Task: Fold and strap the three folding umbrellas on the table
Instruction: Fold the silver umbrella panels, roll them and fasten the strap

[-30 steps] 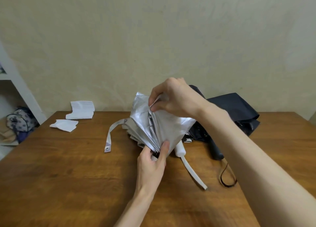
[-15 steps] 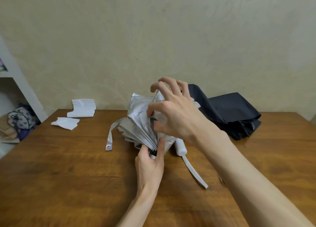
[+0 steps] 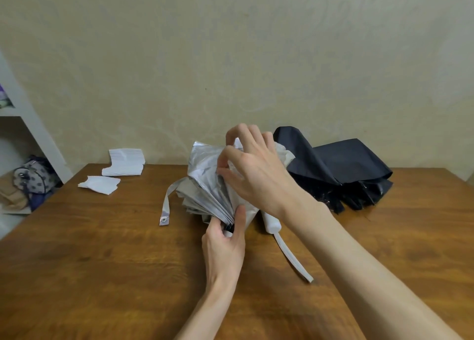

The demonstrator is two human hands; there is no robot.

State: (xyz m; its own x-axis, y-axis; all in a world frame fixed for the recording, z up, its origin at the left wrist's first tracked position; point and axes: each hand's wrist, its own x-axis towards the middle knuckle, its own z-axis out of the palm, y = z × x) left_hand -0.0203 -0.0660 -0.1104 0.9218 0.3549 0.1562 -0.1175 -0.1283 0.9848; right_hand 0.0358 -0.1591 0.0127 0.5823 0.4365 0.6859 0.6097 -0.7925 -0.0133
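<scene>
A silver folding umbrella (image 3: 205, 183) lies mid-table with its canopy fanned in loose pleats. My left hand (image 3: 225, 242) pinches the pleats together at their near end. My right hand (image 3: 254, 173) is on top of the canopy, thumb and fingers pinching a fold of silver fabric. The closing strap (image 3: 166, 203) with a metal snap trails to the left. A white handle (image 3: 272, 223) and its white wrist strap (image 3: 295, 260) lie to the right. Behind my right hand a dark navy umbrella (image 3: 343, 168) lies loosely bunched. No third umbrella can be told apart.
Two white folded papers (image 3: 123, 162) (image 3: 100, 184) lie at the table's far left corner. Off the table's left edge (image 3: 38, 206) stand a white shelf (image 3: 30, 124) and a dotted bag (image 3: 33, 178). A beige wall is close behind the table.
My right hand has let go of the wide top fold, spread its fingers, and taken hold of a fold farther back. The left hand has kept its pinch.
</scene>
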